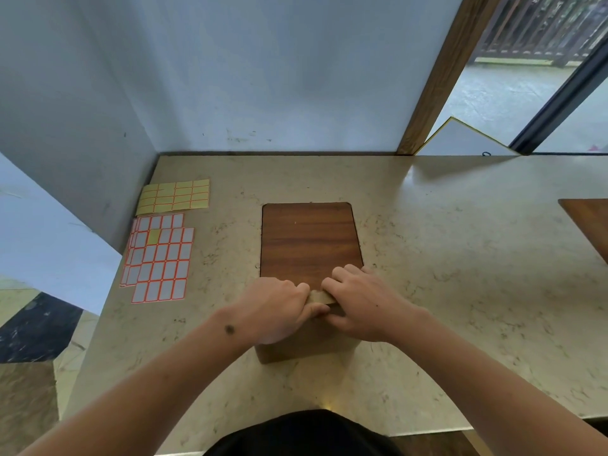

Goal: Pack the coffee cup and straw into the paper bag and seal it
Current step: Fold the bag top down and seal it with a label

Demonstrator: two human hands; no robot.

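Observation:
A brown paper bag point(320, 297) stands on the near end of a wooden board point(309, 240), seen from above. My left hand point(278, 311) and my right hand point(360, 306) both pinch its folded top edge from either side, thumbs toward me. Only a small strip of the fold shows between my fingers; the bag's lower front point(296, 352) shows below my hands. The coffee cup and the straw are not visible.
Sheets of white labels with orange borders point(158, 258) and a yellow label sheet point(174, 196) lie at the left of the marble counter point(460, 291), near the white wall. A second wooden board point(589, 222) sits at the right edge.

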